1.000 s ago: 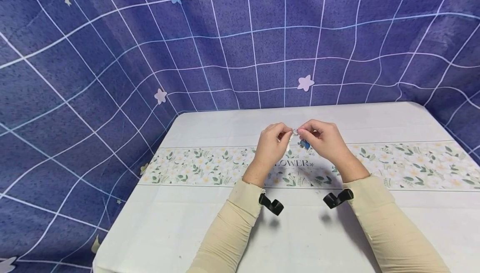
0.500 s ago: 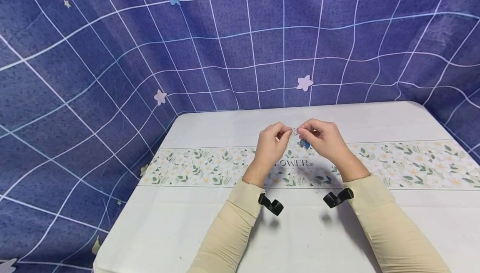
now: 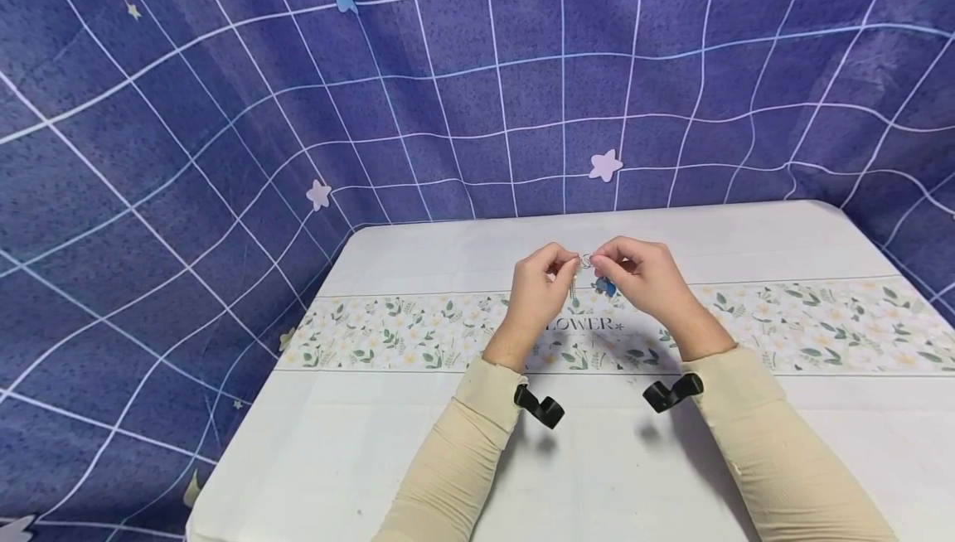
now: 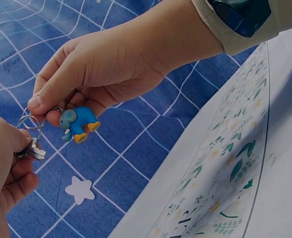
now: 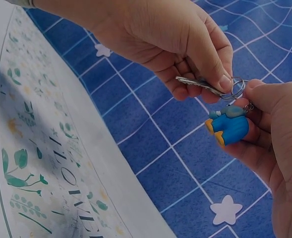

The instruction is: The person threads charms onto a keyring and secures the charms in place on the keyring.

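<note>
Though partly covered, metal ring (image 5: 243,89) in the pinched fingers of left hand (image 3: 540,282) and right hand (image 3: 642,275), key (image 5: 198,84) half hidden

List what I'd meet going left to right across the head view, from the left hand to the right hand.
Left hand → metal ring → blue elephant charm → right hand.

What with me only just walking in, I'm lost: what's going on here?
A person holds a key ring up over a white table. The left grip pinches a metal key beside the ring; the right grip pinches the ring's other side, with a blue elephant charm hanging below. Whether the key is threaded on the ring is hard to tell.
</note>
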{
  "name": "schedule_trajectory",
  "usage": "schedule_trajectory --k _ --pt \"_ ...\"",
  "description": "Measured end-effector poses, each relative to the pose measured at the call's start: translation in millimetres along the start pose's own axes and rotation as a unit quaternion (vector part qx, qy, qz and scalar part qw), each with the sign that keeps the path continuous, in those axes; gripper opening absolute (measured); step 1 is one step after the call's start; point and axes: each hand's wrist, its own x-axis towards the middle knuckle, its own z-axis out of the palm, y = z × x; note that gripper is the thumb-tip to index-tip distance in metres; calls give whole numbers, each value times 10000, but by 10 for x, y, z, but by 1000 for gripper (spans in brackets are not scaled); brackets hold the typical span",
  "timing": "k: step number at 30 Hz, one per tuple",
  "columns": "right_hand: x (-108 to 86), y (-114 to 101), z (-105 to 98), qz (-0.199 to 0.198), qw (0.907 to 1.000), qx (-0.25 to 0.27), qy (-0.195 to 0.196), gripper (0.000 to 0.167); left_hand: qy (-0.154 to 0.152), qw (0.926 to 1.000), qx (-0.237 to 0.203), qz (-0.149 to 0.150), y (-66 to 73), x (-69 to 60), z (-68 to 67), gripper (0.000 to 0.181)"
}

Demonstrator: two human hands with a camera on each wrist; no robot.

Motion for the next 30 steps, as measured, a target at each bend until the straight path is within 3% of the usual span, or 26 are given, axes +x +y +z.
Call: schedule_trajectory --k 20,30 --pt "-3 -32 -25 232 9997 107 23 5 -67 9954 -593 -749 0 4 12 7" --pt "11 -53 -45 412 9991 77 104 7 -136 9980 -286 -541 10 11 9 7"
